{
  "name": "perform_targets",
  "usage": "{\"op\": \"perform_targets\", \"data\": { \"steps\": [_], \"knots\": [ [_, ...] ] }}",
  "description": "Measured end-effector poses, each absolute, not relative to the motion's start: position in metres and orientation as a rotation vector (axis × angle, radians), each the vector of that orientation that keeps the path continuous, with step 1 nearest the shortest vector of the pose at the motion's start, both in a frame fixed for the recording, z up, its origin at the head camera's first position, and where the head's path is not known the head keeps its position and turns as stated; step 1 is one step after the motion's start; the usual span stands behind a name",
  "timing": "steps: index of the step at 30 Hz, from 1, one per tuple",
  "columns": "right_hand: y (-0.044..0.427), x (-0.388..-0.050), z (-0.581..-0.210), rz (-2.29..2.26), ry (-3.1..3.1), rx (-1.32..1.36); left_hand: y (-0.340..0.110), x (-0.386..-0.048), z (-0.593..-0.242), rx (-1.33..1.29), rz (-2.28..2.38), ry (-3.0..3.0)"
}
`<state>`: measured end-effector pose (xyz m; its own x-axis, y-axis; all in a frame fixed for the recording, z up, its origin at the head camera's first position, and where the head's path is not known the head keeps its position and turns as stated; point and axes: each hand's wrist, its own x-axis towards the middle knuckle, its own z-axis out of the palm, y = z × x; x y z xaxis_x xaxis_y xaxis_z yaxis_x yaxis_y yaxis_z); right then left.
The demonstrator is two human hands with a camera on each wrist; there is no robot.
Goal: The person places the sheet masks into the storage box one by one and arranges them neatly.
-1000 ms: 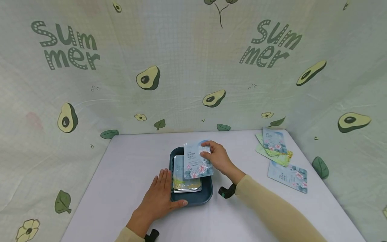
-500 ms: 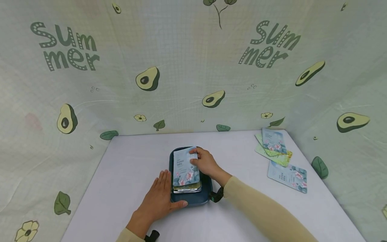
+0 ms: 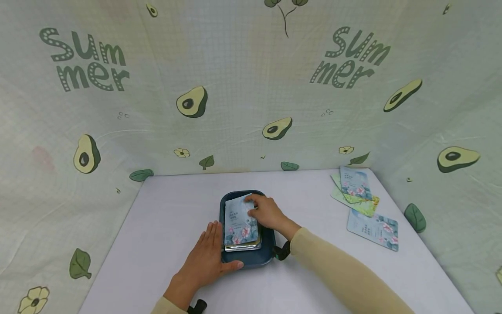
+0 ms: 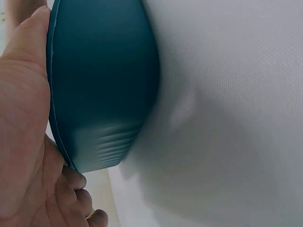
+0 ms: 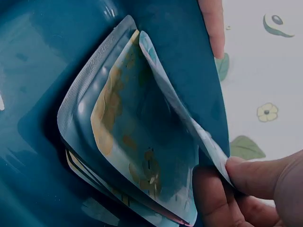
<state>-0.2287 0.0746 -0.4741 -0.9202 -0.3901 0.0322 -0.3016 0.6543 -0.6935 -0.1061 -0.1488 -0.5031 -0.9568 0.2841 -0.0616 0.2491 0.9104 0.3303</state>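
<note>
A blue floral sachet (image 3: 240, 221) lies over a stack of sachets inside the dark blue tray (image 3: 268, 248). My right hand (image 3: 268, 213) pinches its upper right edge. In the right wrist view, thumb and fingers hold the sachet (image 5: 182, 111) with its held side raised off a yellow-patterned sachet (image 5: 142, 118) on the stack (image 5: 85, 109). My left hand (image 3: 204, 255) lies with straight fingers along the tray's left side, thumb at its front rim. In the left wrist view, the palm (image 4: 23, 109) touches the rim of the tray (image 4: 102, 80).
At the table's right side are two blue floral sachets, one (image 3: 354, 183) overlapping green sachets (image 3: 366, 206) and one (image 3: 374, 229) nearer the front. A patterned cloth (image 3: 235, 65) hangs behind the white table (image 3: 164, 209).
My right hand has moved left and slightly down with the blue sachet, from the tray's right part onto the stack. The left hand has stayed in place.
</note>
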Motion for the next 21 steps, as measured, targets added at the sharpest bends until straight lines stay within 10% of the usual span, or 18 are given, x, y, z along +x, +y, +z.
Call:
{"op": "perform_targets", "data": {
  "steps": [21],
  "knots": [
    [0.103,-0.226,-0.461,-1.166,2.86,-0.461,-0.148,-0.107,-0.506,0.362,0.507,2.956]
  ]
}}
